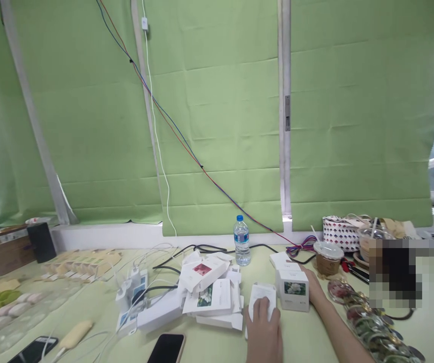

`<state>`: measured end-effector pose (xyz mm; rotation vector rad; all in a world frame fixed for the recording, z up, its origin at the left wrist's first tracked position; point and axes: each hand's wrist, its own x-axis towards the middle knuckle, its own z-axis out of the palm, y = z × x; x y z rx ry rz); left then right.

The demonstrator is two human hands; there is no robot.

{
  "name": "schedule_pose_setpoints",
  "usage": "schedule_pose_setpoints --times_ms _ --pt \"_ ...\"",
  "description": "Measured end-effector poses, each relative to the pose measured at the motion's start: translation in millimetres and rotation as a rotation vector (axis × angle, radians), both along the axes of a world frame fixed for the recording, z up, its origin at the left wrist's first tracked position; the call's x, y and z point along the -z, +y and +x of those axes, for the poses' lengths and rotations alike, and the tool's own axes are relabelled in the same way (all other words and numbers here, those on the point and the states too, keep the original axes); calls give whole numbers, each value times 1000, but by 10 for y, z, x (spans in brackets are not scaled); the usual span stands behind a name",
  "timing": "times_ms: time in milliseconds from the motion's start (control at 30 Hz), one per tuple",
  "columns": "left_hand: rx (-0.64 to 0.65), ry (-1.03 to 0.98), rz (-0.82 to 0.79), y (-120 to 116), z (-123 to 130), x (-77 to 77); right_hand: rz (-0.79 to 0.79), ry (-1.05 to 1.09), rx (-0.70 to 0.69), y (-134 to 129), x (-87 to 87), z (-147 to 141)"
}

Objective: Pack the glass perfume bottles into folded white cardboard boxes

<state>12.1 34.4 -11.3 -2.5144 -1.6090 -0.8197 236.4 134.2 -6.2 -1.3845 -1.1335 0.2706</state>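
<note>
Left hand (264,322): fingers bent over a white carton (265,291); cannot tell whether it grips or only presses.
Right hand (313,286): beside the standing boxes (293,291), fingers hidden, hold unclear.
Carton heap (209,292): loose, left of both hands, not lined up.
Round pieces (364,318): in a row at right, unboxed.
Standing boxes: a few formed, lined up; contents unseen.
White carton: just left of that line, not in it.
</note>
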Motion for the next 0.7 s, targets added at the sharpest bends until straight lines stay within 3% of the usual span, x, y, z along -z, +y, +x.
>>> schedule_pose_setpoints --times_ms 133,367,567,700 --pt "34 -46 -122 -32 -72 -136 -46 -141 23 -9 21 61" --pt "21 21 -227 -162 -68 -296 -25 -221 267 -79 -81 43" --pt "36 35 -172 -298 -60 -289 98 -248 302 -233 -518 -104" --pt "68 -102 -107 -439 -174 -331 177 -292 234 -535 -832 -108"
